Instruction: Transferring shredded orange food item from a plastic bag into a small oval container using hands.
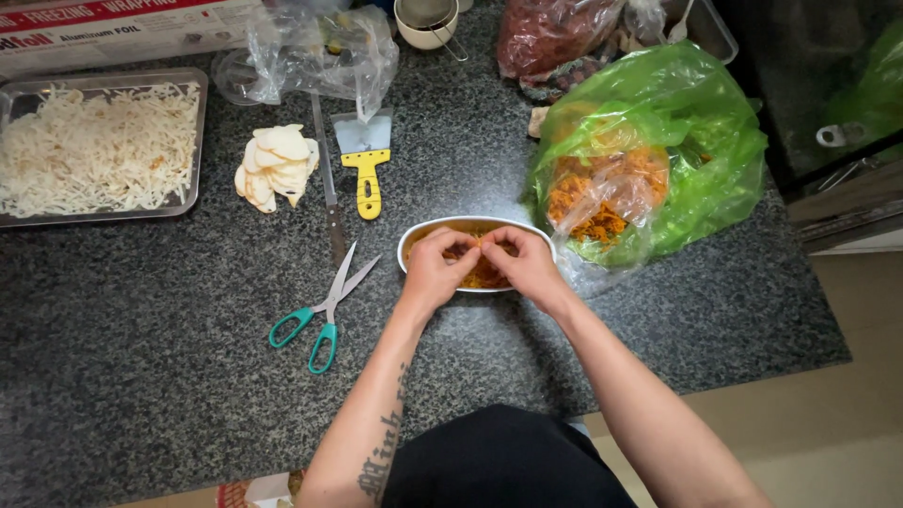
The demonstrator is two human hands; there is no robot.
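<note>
1. We are working both hands over the white oval dish [420, 237] at the near middle of the dark speckled counter [141, 348], seemingly pulling apart orange shreds [482, 275].
2. Our left hand [435, 270] and right hand [523, 266] are meeting fingertip to fingertip, pinched on a small tuft of the shreds just above the dish.
3. We are judging that the next move calls for a gentle tug apart, keeping the pieces over the dish.
4. The green bag [696, 141] holding more orange shreds is lying just right of the dish; the teal-handled scissors [323, 310] are lying to the left.
</note>
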